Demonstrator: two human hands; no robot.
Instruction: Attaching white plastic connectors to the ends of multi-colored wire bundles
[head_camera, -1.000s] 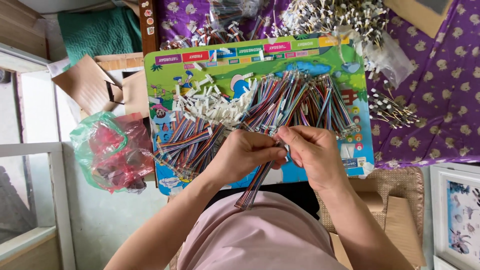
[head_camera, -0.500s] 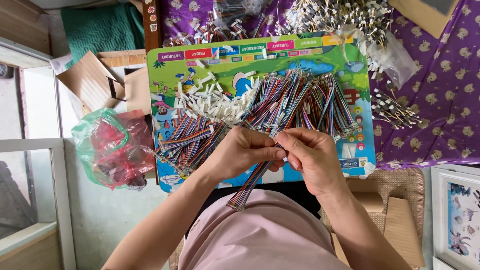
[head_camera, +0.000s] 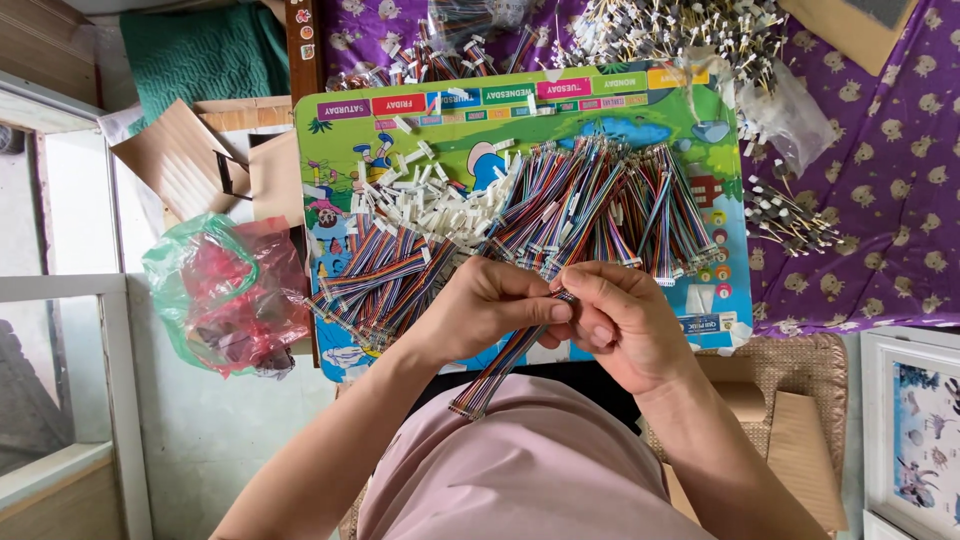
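My left hand (head_camera: 490, 305) and my right hand (head_camera: 620, 325) meet over the near edge of a colourful cartoon board (head_camera: 400, 150). Together they pinch the top end of a flat multicoloured ribbon cable (head_camera: 495, 372), which hangs down toward my lap. On the board lie a pile of the same cables (head_camera: 610, 205) at the right, another pile (head_camera: 380, 275) at the left, and a heap of small white plastic connectors (head_camera: 440, 200) between them.
A crumpled green and red plastic bag (head_camera: 225, 290) sits left of the board. Purple patterned cloth (head_camera: 880, 180) lies at the right with small white-tipped parts (head_camera: 790, 220) and a large heap of them (head_camera: 680, 25) at the top. Cardboard pieces (head_camera: 185, 160) lie at left.
Both hands stay joined on the cable; fingers have shifted slightly at its top end. The camera view has drifted a little.
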